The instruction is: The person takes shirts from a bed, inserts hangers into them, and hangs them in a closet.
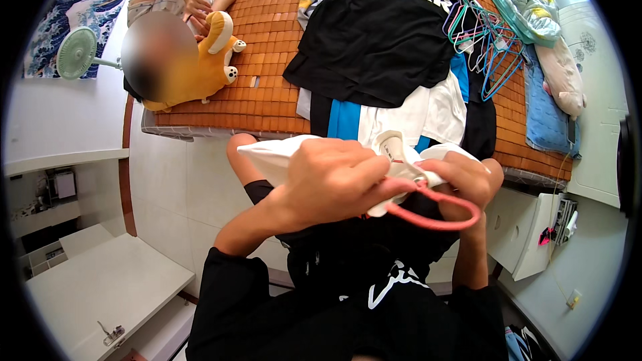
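Observation:
A white garment [273, 153] is stretched between my hands above my lap. Its neckband [388, 138] faces up, and a label inside bears writing. My left hand [333, 178] is closed on the cloth left of the neckband, its thumb against a coral-red coated hanger [451, 223]. The hanger's rounded part loops out from the collar toward my body; the rest of it is hidden by cloth and fingers. On the other side, my right hand [464, 175] pinches the garment's neck edge between thumb and bent fingers.
A black T-shirt [376, 45] and other clothes lie on the bed's brown tile mat [271, 50]. Tangled hangers [486, 40] rest beside them. At left, a person holds a yellow plush dog [213, 60] near a green fan [76, 52]. A cabinet door [110, 291] juts out lower left.

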`<state>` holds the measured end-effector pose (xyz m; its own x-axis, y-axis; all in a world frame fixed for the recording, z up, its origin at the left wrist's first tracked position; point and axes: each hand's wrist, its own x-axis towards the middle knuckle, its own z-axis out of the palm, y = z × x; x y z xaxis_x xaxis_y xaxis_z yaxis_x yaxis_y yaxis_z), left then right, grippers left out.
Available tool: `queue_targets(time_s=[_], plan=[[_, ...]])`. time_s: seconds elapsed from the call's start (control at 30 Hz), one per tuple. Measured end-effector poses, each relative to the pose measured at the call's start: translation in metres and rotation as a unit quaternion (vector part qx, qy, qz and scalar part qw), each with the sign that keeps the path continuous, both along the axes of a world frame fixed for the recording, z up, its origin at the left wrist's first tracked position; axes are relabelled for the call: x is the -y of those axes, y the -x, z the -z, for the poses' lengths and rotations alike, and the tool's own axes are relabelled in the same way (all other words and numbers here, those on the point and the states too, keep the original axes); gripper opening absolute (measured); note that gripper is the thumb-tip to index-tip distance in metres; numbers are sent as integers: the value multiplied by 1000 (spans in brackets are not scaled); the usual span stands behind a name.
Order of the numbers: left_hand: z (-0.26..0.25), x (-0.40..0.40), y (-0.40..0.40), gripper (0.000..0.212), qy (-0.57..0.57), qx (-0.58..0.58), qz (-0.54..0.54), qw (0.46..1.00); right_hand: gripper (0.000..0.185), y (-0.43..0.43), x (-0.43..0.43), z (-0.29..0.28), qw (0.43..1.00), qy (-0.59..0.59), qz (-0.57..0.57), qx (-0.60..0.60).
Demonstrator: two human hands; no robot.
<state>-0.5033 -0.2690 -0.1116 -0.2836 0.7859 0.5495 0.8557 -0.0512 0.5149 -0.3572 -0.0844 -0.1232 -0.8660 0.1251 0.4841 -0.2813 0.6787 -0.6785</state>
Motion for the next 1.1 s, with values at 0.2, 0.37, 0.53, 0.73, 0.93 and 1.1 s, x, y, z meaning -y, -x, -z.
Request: queue_targets(time_s=[0.2,0.37,0.53,0.73,0.93,1.1], plan=[[6,-2,4,40,-28,56,-26,998,40,2,-7,-23,992,-109,6,60],[9,23,21,41,-33,136,-147,979,28,-5,-35,-29,973,-121,84,177],[5,20,22,45,-60,108,-205,971,16,-6,-22,3,981,-54,57,178],[3,39,51,23,-50,24,-153,987,12,-14,-44,-13,985,-71,125,96],[21,85,81,22,10,-18,-172,985,12,-28,-61,-9,982,-19,173,69],[26,117,78,23,124,301,-221,919,12,-34,-77,-5,980,-18,179,87]])
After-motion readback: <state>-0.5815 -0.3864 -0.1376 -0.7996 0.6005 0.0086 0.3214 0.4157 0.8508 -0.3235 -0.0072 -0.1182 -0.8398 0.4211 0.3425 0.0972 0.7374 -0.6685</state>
